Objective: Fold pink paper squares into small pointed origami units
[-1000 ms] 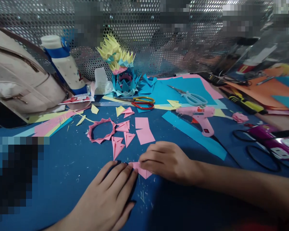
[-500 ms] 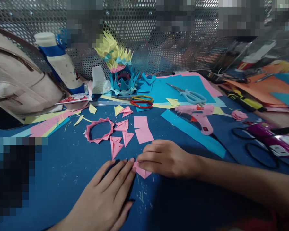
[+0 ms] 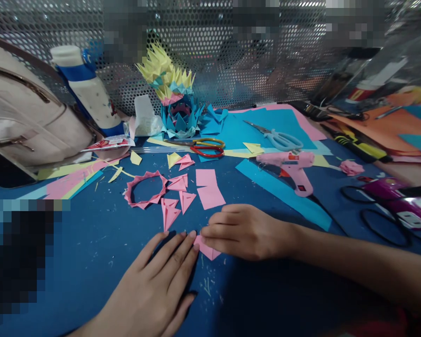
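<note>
Folded pink paper [image 3: 207, 250]: lies on blue tabletop [image 3: 84, 252], between both hands.
Left hand [image 3: 157, 276]: rests flat, fingers slightly apart, touching paper's left edge.
Right hand [image 3: 249, 234]: curls over the paper, fingers together; unclear whether pinching or pressing.
Pink glue gun [image 3: 296, 164]: lies partly over blue paper strip [image 3: 310, 213].
Pink ring [image 3: 145, 204]: sits beyond left hand.
Pink squares [image 3: 211, 197]: lie beyond right hand.
Folded pink pieces [image 3: 170, 214]: cluster beside ring.

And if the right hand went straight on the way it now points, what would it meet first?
Most likely the fingertips of the left hand, just ahead of the right hand; the depth between them is hard to judge.
</note>
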The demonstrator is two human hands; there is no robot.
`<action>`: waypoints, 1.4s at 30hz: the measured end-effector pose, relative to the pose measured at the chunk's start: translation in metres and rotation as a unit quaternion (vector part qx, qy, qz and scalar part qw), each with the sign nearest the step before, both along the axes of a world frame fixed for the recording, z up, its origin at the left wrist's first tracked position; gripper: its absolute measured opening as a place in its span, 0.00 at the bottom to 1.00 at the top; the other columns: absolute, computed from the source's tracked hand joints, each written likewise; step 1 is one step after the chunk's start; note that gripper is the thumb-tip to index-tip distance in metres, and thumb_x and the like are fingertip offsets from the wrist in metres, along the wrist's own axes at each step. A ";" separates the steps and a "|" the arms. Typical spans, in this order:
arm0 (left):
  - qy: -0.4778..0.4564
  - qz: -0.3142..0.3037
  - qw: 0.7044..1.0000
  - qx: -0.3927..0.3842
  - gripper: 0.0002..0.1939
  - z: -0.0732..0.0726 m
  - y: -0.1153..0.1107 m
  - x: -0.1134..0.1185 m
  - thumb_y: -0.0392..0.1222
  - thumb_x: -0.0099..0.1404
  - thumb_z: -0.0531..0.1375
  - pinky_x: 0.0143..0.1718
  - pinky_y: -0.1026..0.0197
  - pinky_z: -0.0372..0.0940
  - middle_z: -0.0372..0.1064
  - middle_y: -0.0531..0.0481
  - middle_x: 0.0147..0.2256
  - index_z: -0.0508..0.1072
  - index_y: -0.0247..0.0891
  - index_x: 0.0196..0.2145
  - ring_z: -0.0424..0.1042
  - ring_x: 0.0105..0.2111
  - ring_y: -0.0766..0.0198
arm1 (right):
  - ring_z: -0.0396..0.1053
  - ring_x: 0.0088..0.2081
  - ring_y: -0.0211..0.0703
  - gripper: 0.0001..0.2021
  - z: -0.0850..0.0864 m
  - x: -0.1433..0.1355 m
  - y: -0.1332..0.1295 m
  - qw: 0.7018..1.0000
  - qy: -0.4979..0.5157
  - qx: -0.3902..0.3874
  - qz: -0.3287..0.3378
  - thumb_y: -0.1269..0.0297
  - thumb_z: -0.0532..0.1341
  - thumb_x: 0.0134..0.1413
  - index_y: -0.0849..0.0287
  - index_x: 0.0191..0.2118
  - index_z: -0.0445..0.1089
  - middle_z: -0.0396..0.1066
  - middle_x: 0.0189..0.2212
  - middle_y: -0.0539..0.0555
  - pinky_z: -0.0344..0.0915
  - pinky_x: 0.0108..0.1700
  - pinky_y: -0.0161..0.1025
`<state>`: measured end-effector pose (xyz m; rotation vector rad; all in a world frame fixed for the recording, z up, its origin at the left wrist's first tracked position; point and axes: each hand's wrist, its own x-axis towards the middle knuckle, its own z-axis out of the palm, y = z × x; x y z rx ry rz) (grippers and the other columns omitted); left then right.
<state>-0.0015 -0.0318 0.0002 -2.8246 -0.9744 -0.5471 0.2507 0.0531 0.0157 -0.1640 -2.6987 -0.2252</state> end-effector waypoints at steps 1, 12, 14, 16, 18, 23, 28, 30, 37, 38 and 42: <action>0.000 -0.001 1.000 0.000 0.23 0.000 0.000 0.000 0.49 0.73 0.54 0.69 0.52 0.39 0.66 0.44 0.61 0.71 0.33 0.59 0.66 0.59 0.54 | 0.72 0.41 0.39 0.16 0.000 0.000 0.000 1.000 0.001 0.001 0.002 0.71 0.50 0.70 0.55 0.38 0.75 0.78 0.43 0.48 0.69 0.38 0.40; 0.011 0.012 1.000 0.009 0.22 -0.002 0.000 0.000 0.51 0.74 0.53 0.68 0.50 0.39 0.72 0.44 0.56 0.73 0.35 0.57 0.66 0.58 0.52 | 0.70 0.40 0.40 0.17 0.000 0.000 0.005 0.998 -0.059 0.000 0.025 0.72 0.47 0.71 0.57 0.39 0.74 0.76 0.44 0.52 0.65 0.33 0.42; 0.008 0.012 1.000 0.006 0.22 -0.001 0.000 0.000 0.51 0.73 0.54 0.68 0.50 0.39 0.72 0.44 0.55 0.74 0.35 0.56 0.65 0.58 0.52 | 0.70 0.39 0.40 0.18 0.000 -0.001 0.005 0.998 -0.060 0.001 0.020 0.72 0.47 0.71 0.57 0.38 0.74 0.76 0.43 0.51 0.65 0.33 0.41; 0.007 0.008 1.000 0.003 0.22 0.000 -0.001 0.001 0.50 0.73 0.55 0.69 0.51 0.38 0.71 0.45 0.56 0.74 0.35 0.56 0.64 0.59 0.52 | 0.70 0.39 0.40 0.17 -0.001 -0.001 0.004 0.998 -0.060 0.003 0.018 0.72 0.48 0.71 0.57 0.37 0.74 0.76 0.42 0.51 0.64 0.33 0.41; 0.006 -0.002 1.000 0.002 0.21 0.001 -0.001 0.001 0.49 0.73 0.54 0.69 0.51 0.37 0.71 0.46 0.57 0.75 0.34 0.55 0.65 0.58 0.52 | 0.69 0.39 0.40 0.16 -0.001 -0.001 0.003 0.998 -0.060 0.004 0.018 0.72 0.49 0.71 0.57 0.37 0.74 0.76 0.42 0.51 0.64 0.33 0.41; 0.001 -0.015 1.000 0.008 0.20 -0.001 -0.002 0.001 0.46 0.75 0.52 0.69 0.52 0.38 0.72 0.46 0.55 0.75 0.32 0.54 0.66 0.56 0.54 | 0.69 0.40 0.41 0.16 0.000 0.000 0.004 0.998 -0.056 0.003 0.023 0.71 0.49 0.71 0.57 0.38 0.74 0.75 0.43 0.51 0.64 0.32 0.41; 0.000 -0.017 1.000 0.021 0.20 -0.004 -0.001 0.002 0.45 0.75 0.52 0.69 0.52 0.38 0.73 0.46 0.54 0.73 0.31 0.56 0.67 0.55 0.56 | 0.69 0.43 0.41 0.19 0.004 0.002 0.006 0.996 -0.082 -0.014 0.029 0.71 0.47 0.72 0.56 0.40 0.75 0.75 0.45 0.49 0.67 0.40 0.39; 0.016 -0.016 0.999 0.023 0.22 -0.003 -0.001 0.002 0.46 0.75 0.51 0.69 0.51 0.36 0.72 0.46 0.55 0.70 0.32 0.59 0.66 0.54 0.56 | 0.69 0.44 0.42 0.18 0.004 0.003 0.007 0.995 -0.095 -0.029 0.030 0.68 0.48 0.72 0.57 0.39 0.75 0.75 0.45 0.50 0.67 0.45 0.40; 0.062 -0.030 0.998 -0.003 0.22 0.003 0.003 -0.001 0.51 0.73 0.55 0.69 0.51 0.31 0.69 0.50 0.58 0.72 0.37 0.58 0.62 0.56 0.55 | 0.67 0.46 0.43 0.18 0.001 0.005 0.010 0.991 -0.064 -0.114 0.043 0.64 0.45 0.72 0.61 0.47 0.72 0.73 0.48 0.55 0.65 0.49 0.43; 0.060 -0.031 0.998 -0.001 0.22 0.004 0.004 -0.001 0.51 0.73 0.55 0.69 0.51 0.31 0.68 0.50 0.59 0.72 0.36 0.58 0.62 0.56 0.55 | 0.67 0.46 0.43 0.18 0.002 0.006 0.010 0.989 -0.063 -0.125 0.040 0.64 0.45 0.72 0.61 0.47 0.72 0.74 0.48 0.55 0.64 0.49 0.43; 0.065 -0.023 0.998 0.001 0.25 0.003 0.003 -0.001 0.52 0.73 0.54 0.68 0.52 0.32 0.69 0.48 0.59 0.69 0.35 0.61 0.63 0.56 0.55 | 0.67 0.48 0.45 0.18 0.005 0.006 0.009 0.986 -0.069 -0.146 0.029 0.63 0.45 0.72 0.60 0.48 0.71 0.73 0.48 0.55 0.62 0.52 0.44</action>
